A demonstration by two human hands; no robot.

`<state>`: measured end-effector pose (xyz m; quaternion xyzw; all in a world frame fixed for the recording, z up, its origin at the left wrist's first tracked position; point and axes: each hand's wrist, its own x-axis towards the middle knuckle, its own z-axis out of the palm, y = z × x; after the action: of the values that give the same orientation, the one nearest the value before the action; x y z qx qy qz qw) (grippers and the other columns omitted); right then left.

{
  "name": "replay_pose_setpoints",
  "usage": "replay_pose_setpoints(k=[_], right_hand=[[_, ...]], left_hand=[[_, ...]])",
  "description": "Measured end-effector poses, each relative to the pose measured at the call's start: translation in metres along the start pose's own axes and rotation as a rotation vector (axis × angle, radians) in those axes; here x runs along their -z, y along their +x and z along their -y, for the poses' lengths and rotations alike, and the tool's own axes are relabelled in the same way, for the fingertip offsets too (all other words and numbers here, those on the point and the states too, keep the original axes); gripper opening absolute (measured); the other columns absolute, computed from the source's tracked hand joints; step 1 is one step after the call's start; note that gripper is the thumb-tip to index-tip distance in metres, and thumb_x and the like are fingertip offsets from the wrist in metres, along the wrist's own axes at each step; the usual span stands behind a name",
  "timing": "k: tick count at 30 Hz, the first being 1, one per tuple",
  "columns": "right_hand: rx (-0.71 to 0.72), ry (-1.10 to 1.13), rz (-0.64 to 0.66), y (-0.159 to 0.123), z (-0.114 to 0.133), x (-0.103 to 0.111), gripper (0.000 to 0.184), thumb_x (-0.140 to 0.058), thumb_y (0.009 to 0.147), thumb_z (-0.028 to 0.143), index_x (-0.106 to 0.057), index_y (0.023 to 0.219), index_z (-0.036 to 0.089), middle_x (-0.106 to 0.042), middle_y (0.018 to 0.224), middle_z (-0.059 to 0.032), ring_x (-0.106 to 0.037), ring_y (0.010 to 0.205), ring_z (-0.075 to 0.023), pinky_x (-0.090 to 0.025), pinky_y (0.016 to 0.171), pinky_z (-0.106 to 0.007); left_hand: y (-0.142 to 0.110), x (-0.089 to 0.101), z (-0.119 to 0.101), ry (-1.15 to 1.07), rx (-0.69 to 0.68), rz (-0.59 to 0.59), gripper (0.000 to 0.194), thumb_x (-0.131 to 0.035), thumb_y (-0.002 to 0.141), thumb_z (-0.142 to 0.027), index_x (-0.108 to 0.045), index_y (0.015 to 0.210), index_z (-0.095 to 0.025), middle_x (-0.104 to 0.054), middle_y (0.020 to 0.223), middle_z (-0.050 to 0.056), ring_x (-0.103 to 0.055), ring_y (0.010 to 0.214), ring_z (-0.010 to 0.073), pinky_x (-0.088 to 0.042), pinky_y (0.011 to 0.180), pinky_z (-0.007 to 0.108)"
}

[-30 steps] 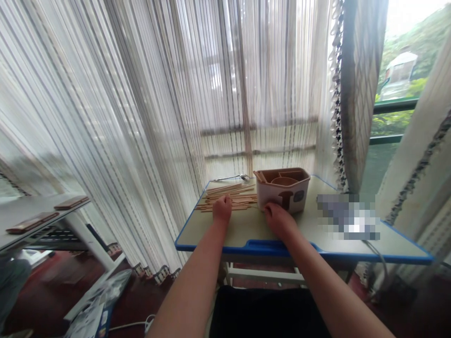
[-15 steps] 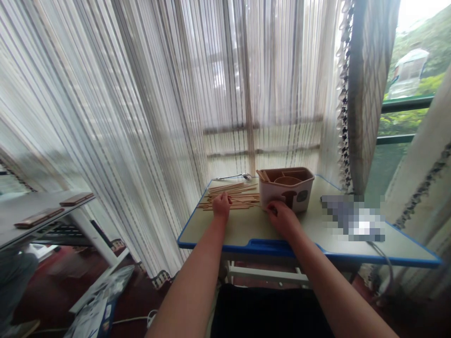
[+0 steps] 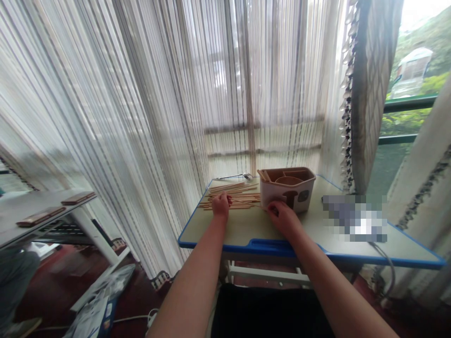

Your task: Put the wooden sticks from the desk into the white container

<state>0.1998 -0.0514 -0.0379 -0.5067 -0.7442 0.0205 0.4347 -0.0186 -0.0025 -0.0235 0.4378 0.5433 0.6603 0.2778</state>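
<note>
At the centre of the frame, the left hand [image 3: 221, 205] is over the sticks [image 3: 243, 206] with its fingers curled in (I cannot tell whether they grip one). The right hand [image 3: 282, 217], right of centre, has its fingers bent beside the lower front of the bin [image 3: 288, 188]; whether it grasps anything, I cannot tell. The sticks lie crosswise on the table [image 3: 246, 230], left of the bin, and a few more stand in the bin's left end. A spoon [image 3: 247, 177] lies behind them, near the far edge. At lower left, two boxes [image 3: 42, 217] sit on another table [image 3: 10, 206].
</note>
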Motion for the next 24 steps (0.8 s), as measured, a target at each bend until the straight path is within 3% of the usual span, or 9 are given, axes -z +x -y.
replay_pose_setpoints(k=[9, 18, 24], right_hand=[[-0.041, 0.035, 0.107, -0.003, 0.010, 0.007, 0.022, -0.042, 0.078, 0.029, -0.060, 0.085, 0.020, -0.064, 0.082, -0.0040, -0.057, 0.075, -0.0159, -0.040, 0.069, -0.025], [0.002, 0.003, 0.245, -0.007, 0.011, 0.002, 0.022, -0.049, 0.073, 0.029, -0.066, 0.086, 0.021, -0.065, 0.085, -0.0035, -0.058, 0.077, -0.0160, -0.041, 0.070, -0.024], [0.022, -0.005, 0.237, -0.005, 0.015, 0.006, 0.022, -0.049, 0.074, 0.027, -0.067, 0.085, 0.020, -0.064, 0.087, -0.0049, -0.057, 0.080, -0.0168, -0.041, 0.074, -0.025]], left_hand=[[0.001, 0.001, 0.000, 0.106, -0.025, -0.001, 0.043, -0.036, 0.075, -0.045, -0.059, 0.057, -0.013, -0.053, 0.043, 0.001, -0.047, 0.038, 0.0085, -0.036, 0.039, 0.019], [-0.002, 0.002, -0.001, 0.083, -0.024, 0.025, 0.033, -0.042, 0.070, -0.039, -0.057, 0.057, -0.014, -0.052, 0.043, 0.000, -0.047, 0.039, 0.0092, -0.038, 0.041, 0.021], [-0.002, 0.002, -0.002, 0.114, -0.019, 0.022, 0.034, -0.040, 0.072, -0.040, -0.058, 0.057, -0.014, -0.054, 0.044, 0.001, -0.048, 0.039, 0.0092, -0.038, 0.042, 0.021]])
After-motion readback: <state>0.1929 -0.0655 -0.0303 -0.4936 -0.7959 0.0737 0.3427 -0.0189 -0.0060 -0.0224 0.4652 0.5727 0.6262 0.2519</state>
